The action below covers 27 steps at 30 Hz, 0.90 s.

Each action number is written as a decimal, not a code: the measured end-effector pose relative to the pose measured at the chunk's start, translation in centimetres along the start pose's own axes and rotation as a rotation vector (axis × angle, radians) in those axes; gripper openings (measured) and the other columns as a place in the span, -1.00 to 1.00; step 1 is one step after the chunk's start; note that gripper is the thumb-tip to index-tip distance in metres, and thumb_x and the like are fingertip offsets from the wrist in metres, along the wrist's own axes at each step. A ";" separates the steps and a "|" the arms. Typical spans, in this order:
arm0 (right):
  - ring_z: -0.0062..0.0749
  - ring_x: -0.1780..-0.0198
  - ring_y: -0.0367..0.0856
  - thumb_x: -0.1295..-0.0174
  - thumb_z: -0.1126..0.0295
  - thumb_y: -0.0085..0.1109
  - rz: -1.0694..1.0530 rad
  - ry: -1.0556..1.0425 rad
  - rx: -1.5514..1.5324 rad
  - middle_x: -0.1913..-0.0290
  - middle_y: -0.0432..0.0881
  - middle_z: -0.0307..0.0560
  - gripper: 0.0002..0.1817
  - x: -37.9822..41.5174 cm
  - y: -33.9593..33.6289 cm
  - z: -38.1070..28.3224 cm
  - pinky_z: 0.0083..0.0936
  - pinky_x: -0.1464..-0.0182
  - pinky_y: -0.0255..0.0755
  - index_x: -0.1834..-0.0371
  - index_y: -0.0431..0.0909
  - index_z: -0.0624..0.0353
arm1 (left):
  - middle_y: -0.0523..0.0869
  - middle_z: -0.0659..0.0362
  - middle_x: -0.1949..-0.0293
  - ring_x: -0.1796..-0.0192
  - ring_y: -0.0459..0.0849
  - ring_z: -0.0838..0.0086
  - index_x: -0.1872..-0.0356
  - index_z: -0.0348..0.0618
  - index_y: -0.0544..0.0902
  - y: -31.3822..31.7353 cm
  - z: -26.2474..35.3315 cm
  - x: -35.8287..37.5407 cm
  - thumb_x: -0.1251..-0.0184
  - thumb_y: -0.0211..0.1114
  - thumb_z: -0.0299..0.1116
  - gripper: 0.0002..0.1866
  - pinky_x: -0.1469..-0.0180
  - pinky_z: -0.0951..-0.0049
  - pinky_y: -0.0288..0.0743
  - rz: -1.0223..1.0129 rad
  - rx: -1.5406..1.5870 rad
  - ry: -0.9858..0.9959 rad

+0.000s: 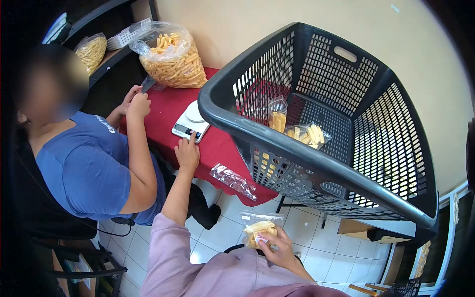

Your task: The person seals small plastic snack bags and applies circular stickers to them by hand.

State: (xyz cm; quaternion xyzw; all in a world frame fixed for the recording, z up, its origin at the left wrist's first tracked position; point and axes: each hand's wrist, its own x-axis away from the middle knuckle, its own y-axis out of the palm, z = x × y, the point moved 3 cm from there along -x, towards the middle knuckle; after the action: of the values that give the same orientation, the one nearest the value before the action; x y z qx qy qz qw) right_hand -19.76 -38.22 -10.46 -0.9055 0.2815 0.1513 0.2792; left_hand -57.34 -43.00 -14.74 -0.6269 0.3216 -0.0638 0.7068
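My left hand (pixel 187 153) reaches to the white kitchen scale (pixel 188 129), its index finger stretched onto the buttons beside the display. It holds nothing. My right hand (pixel 280 251) grips a clear plastic bag of pale yellow snack sticks (pixel 260 232) in front of my body, low over the floor. A round sticker is partly visible by my fingers. On the red tablecloth (pixel 166 111), some flat clear plastic bags (pixel 232 181) lie near the front edge, between my two hands.
A large black plastic basket (pixel 316 148) stands right of the scale, with two filled snack bags (pixel 309 134) inside. A big open bag of snack sticks (pixel 173 64) sits at the table's back. A co-worker in a blue shirt (pixel 94 163) is at the left, hands together.
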 end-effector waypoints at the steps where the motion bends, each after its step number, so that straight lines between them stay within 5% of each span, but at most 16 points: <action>1: -0.12 0.26 0.51 0.05 0.49 0.20 0.000 0.000 0.001 0.20 0.44 0.21 -0.73 0.0 0.0 0.0 -0.47 0.27 0.41 0.21 0.52 0.14 | 0.47 0.18 0.29 0.14 0.41 0.35 -0.08 0.13 0.36 0.1 0.0 0.0 -0.07 0.12 -0.31 -0.54 0.17 0.23 0.30 0.001 0.001 0.000; 7: -0.14 0.28 0.51 0.05 0.50 0.20 0.010 -0.011 -0.006 0.21 0.44 0.19 -0.73 -0.1 -0.1 -0.2 -0.47 0.28 0.42 0.21 0.53 0.15 | 0.47 0.18 0.29 0.15 0.41 0.35 -0.09 0.13 0.35 -0.3 0.1 0.1 -0.07 0.12 -0.31 -0.53 0.17 0.23 0.30 0.025 -0.004 0.000; 9: -0.15 0.28 0.52 0.05 0.50 0.19 -0.003 -0.014 0.011 0.21 0.45 0.18 -0.73 -0.1 -0.1 -0.2 -0.47 0.29 0.42 0.21 0.52 0.15 | 0.48 0.12 0.30 0.16 0.43 0.25 0.23 -0.11 0.45 -0.7 0.2 0.2 -0.06 0.06 -0.33 -0.77 0.20 0.16 0.31 0.073 0.053 0.029; 10: -0.15 0.28 0.52 0.05 0.50 0.19 -0.004 -0.015 0.012 0.21 0.45 0.18 -0.73 -0.1 -0.1 -0.3 -0.47 0.29 0.42 0.21 0.52 0.15 | 0.48 0.12 0.30 0.16 0.43 0.25 0.23 -0.11 0.45 -0.5 0.1 0.2 -0.06 0.06 -0.33 -0.77 0.20 0.16 0.31 0.073 0.054 0.028; 12: -0.15 0.28 0.52 0.04 0.50 0.19 -0.009 -0.010 0.006 0.21 0.45 0.17 -0.74 -0.2 0.0 -0.3 -0.47 0.29 0.42 0.21 0.52 0.15 | 0.46 0.18 0.30 0.17 0.41 0.35 -0.09 0.15 0.35 -0.1 0.0 0.2 -0.06 0.12 -0.31 -0.52 0.19 0.25 0.29 0.059 0.000 0.004; 27: -0.17 0.28 0.51 0.04 0.51 0.19 -0.031 -0.008 0.005 0.22 0.45 0.15 -0.73 -0.3 0.0 0.1 -0.48 0.28 0.41 0.20 0.52 0.17 | 0.50 0.15 0.20 0.07 0.41 0.31 -0.11 0.01 0.31 0.2 -0.1 -0.5 -0.04 0.09 -0.33 -0.49 0.10 0.19 0.32 -0.028 0.098 -0.065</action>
State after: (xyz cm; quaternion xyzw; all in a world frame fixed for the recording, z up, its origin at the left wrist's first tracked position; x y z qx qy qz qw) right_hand -20.02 -38.07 -10.46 -0.9084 0.2668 0.1497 0.2850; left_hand -57.83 -42.83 -14.79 -0.5976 0.2863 -0.0692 0.7457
